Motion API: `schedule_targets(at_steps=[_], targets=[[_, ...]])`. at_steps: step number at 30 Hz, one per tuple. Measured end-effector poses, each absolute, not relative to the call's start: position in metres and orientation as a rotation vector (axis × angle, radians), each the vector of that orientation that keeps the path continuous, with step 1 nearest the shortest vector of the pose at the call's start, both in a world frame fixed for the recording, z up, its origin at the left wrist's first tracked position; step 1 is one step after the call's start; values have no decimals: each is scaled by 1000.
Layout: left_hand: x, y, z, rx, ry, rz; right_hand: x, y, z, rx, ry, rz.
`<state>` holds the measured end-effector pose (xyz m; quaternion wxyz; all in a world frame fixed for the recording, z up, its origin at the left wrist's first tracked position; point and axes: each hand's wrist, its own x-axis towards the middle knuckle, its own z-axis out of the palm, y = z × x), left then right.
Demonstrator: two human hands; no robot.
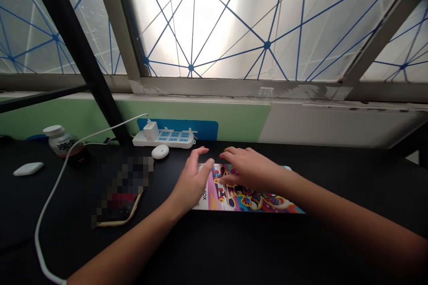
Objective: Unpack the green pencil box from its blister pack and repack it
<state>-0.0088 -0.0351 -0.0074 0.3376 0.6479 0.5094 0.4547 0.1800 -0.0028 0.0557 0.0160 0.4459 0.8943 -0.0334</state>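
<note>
A flat, brightly printed colourful box [254, 200] lies on the black table [214, 249] in front of me. My left hand [192, 182] rests at the box's left end, fingers spread along its edge. My right hand [249, 167] lies palm down on the top of the box near its far left corner, fingers stretched out. Neither hand grips the box.
A white power strip [167, 139] with a plugged charger [151, 131] sits at the wall, its white cable [50, 200] looping left. A small white oval case [160, 152], a white-capped bottle [63, 142], a white flat object [28, 168] and a blurred phone-like item [122, 200] lie left.
</note>
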Motion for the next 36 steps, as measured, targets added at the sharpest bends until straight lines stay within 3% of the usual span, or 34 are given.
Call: schedule_targets(at_steps=[5, 10, 17, 24, 29, 33, 36], targets=[[-15, -35, 0, 2202, 1443, 720, 250, 3, 49, 1514, 2651, -383], [-13, -40, 2, 2454, 1496, 726, 316, -7, 19, 1748, 2743, -546], [-16, -54, 25, 2975, 1321, 1243, 306, -48, 29, 1566, 3331, 437], [-9, -52, 8, 3100, 1035, 763, 277, -64, 14, 1183, 3129, 810], [-4, -48, -5, 2933, 1064, 652, 270, -71, -2, 1131, 2970, 731], [-13, -39, -2, 2909, 1196, 722, 270, -77, 8, 1184, 3053, 365], [-18, -31, -5, 2842, 1297, 587, 276, -73, 25, 1254, 3061, 17]])
